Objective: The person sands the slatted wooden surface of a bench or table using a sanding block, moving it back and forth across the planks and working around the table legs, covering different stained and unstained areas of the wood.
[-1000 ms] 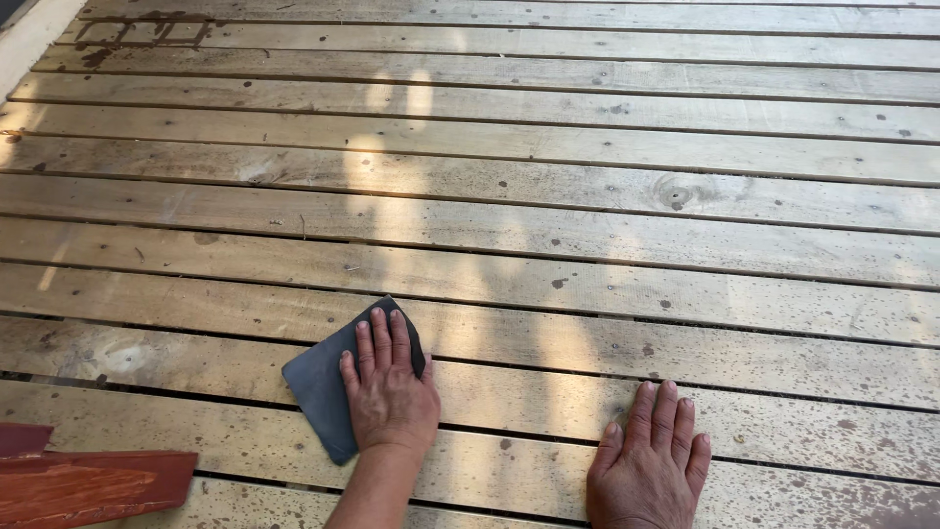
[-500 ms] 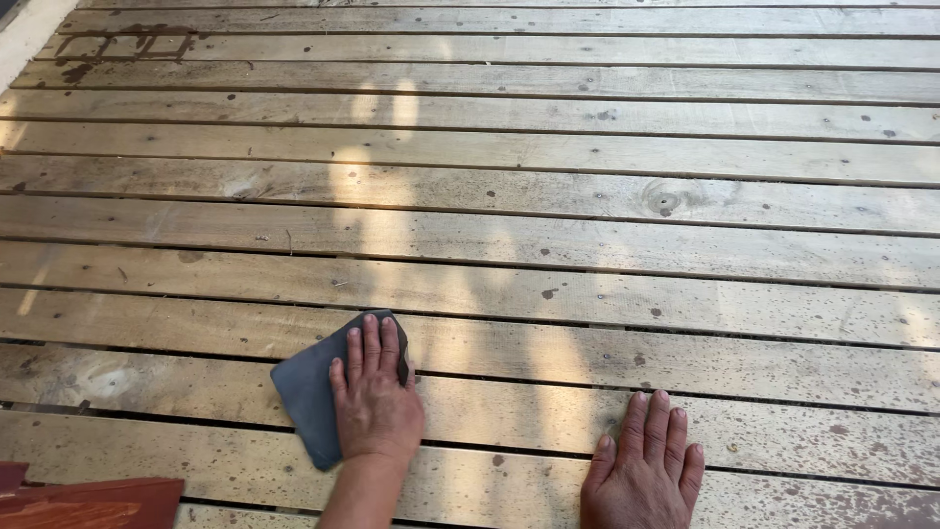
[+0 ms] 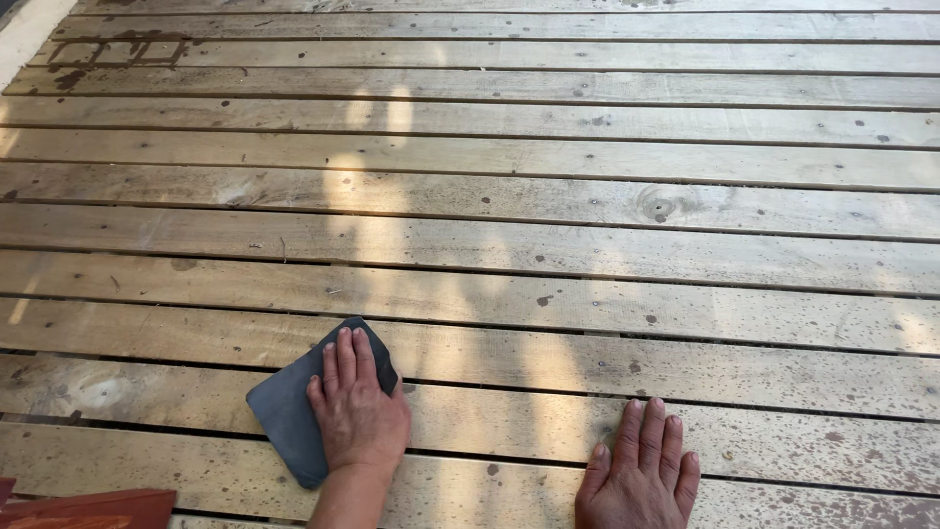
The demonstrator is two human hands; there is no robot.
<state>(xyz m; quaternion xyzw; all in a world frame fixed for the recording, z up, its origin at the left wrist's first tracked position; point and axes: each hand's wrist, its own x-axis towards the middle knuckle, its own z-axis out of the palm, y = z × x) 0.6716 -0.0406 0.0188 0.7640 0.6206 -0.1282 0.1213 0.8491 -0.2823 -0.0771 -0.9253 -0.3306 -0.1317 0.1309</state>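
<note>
The left hand (image 3: 357, 411) lies flat, fingers together, pressing a dark pad (image 3: 289, 416) on the deck (image 3: 587, 245); the right hand (image 3: 641, 475) rests flat on a board nearby, holding nothing.

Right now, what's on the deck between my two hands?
In the head view, only bare deck boards with dark specks lie between the left hand, pressing the grey sanding pad, and the right hand.

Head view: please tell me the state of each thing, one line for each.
Left hand: flat, pressing on the pad.
Dark grey pad: lying flat on the boards, partly covered.
Right hand: open, palm down on the wood.
Deck boards: weathered, spotted, gaps between.
</note>
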